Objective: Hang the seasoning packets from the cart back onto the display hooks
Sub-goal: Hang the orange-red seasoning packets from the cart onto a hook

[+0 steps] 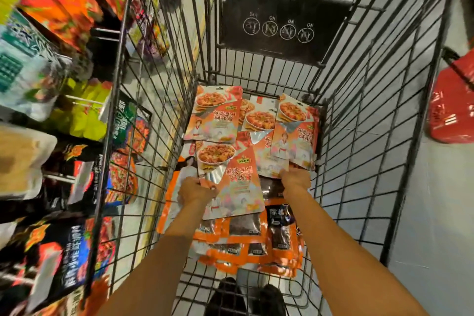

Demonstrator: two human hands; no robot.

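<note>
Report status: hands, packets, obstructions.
Left hand grips front packet by its edge. Right hand grips right packet. Both inside cart, none hung. Cart's wire side between packets and shelf.

- shop shelving (38, 79) runs down the left side, crowded with bright goods, all blurred.
- yellow-green packs (84, 115) sit midway along it, black packs (59, 251) nearer.
- pale grey floor (436, 213) lies on the right, evenly lit.
- a red basket (454, 110) shows at the right edge, partly cut off.

Orange seasoning packets (216, 115) — overlapping, lying flat, piled in wire cart (359, 120)
</note>
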